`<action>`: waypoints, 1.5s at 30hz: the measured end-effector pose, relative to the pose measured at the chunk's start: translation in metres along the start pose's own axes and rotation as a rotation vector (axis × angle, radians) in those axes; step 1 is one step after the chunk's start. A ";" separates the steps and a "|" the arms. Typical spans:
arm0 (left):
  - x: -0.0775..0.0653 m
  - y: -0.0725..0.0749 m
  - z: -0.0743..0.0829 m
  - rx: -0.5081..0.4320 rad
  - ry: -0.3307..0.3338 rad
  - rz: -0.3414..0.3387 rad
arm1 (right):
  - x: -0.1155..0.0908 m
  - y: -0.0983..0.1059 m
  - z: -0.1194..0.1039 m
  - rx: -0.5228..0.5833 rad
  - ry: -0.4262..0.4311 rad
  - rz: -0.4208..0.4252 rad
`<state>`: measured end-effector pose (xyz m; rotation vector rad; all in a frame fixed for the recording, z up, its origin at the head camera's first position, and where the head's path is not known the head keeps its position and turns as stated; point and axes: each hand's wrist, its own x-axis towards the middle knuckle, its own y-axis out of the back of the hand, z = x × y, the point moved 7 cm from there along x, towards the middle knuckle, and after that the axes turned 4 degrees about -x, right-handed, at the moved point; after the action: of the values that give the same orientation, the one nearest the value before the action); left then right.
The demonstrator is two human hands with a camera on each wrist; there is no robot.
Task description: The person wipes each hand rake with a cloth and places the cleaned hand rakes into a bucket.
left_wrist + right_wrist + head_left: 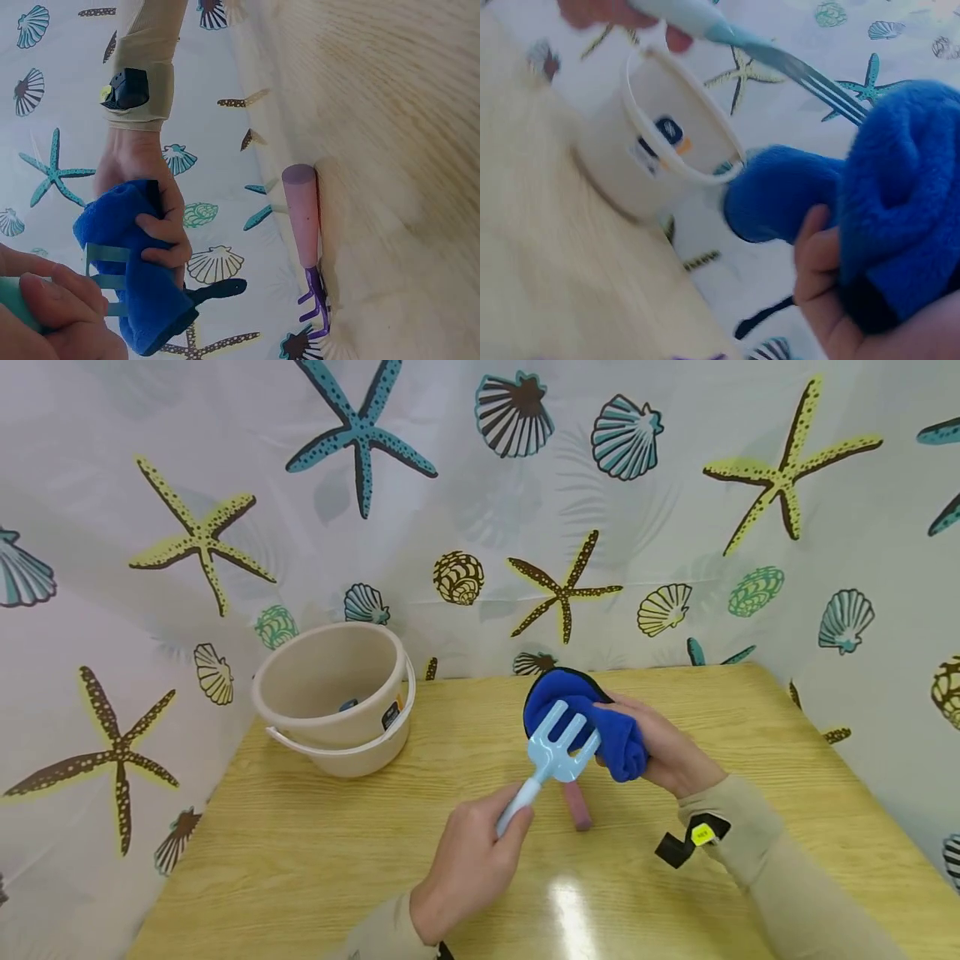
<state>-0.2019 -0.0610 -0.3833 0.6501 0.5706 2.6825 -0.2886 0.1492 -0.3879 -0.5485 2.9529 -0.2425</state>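
My left hand (472, 852) grips the white handle of a light blue garden hand fork (553, 752), its tines pointing up and to the right. A blue microfibre cloth (622, 743) with black edging is bunched in my right hand (667, 747), fingers curled round it. In the left wrist view the fork's tines lie against the cloth (135, 240). Below them on the table is a small hand rake (302, 214) with a pink handle and purple tines. The head view shows only its pink handle, the rest being hidden behind the fork and cloth.
A beige bucket (330, 722) with its handle lowered stands at the back left of the wooden table (300, 860). Something small and blue (348, 704) shows inside it. A curtain (450, 485) printed with starfish and shells hangs round the back and sides.
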 end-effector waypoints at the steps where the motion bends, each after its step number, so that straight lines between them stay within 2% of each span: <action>1: 0.000 0.000 -0.001 -0.033 0.008 0.005 | -0.001 -0.002 0.002 0.097 0.016 -0.025; 3: 0.000 -0.001 -0.004 -0.131 0.033 0.006 | -0.003 -0.004 0.005 0.213 0.045 -0.050; 4: 0.001 -0.002 -0.006 -0.214 0.059 -0.005 | -0.005 -0.004 0.005 0.222 0.065 -0.033; 7: 0.004 -0.005 -0.014 -0.470 0.156 -0.035 | -0.011 0.002 0.005 0.100 0.142 0.114; 9: 0.005 -0.008 -0.019 -0.631 0.235 -0.056 | -0.015 0.003 0.000 -0.069 0.236 0.231; 11: 0.006 -0.012 -0.023 -0.749 0.316 -0.084 | -0.021 -0.001 -0.011 -0.296 0.389 0.324; 13: 0.005 -0.016 -0.025 -0.836 0.375 -0.121 | -0.028 -0.013 -0.023 -0.533 0.590 0.386; 15: 0.005 -0.021 -0.025 -0.912 0.402 -0.158 | -0.037 -0.028 -0.034 -0.746 0.802 0.429; 18: 0.004 -0.025 -0.025 -0.957 0.413 -0.191 | -0.047 -0.052 -0.042 -0.994 1.060 0.440; 21: 0.004 -0.026 -0.027 -0.920 0.436 -0.198 | -0.051 -0.071 -0.039 -1.170 1.183 0.400; 23: 0.004 -0.027 -0.028 -0.879 0.453 -0.214 | -0.050 -0.081 -0.035 -1.292 1.192 0.334; 25: 0.003 -0.028 -0.028 -0.841 0.465 -0.238 | -0.045 -0.089 -0.029 -1.422 1.158 0.263; 29: 0.003 -0.029 -0.027 -0.783 0.445 -0.276 | -0.036 -0.100 -0.020 -1.677 1.018 0.151; 32: 0.002 -0.030 -0.028 -0.770 0.437 -0.264 | -0.032 -0.103 -0.016 -1.764 0.919 0.094; 34: 0.002 -0.031 -0.030 -0.776 0.444 -0.250 | -0.031 -0.103 -0.014 -1.772 0.867 0.067; 36: 0.001 -0.033 -0.031 -0.779 0.460 -0.236 | -0.030 -0.101 -0.012 -1.732 0.823 0.040; 39: 0.000 -0.035 -0.032 -0.770 0.483 -0.215 | -0.032 -0.097 -0.009 -1.612 0.778 0.005; 45: -0.001 -0.036 -0.036 -0.768 0.512 -0.192 | -0.036 -0.090 -0.008 -1.399 0.752 -0.061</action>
<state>-0.2118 -0.0412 -0.4291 -0.2890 -0.2941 2.5723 -0.2253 0.0807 -0.3601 -0.7249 3.2588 2.1452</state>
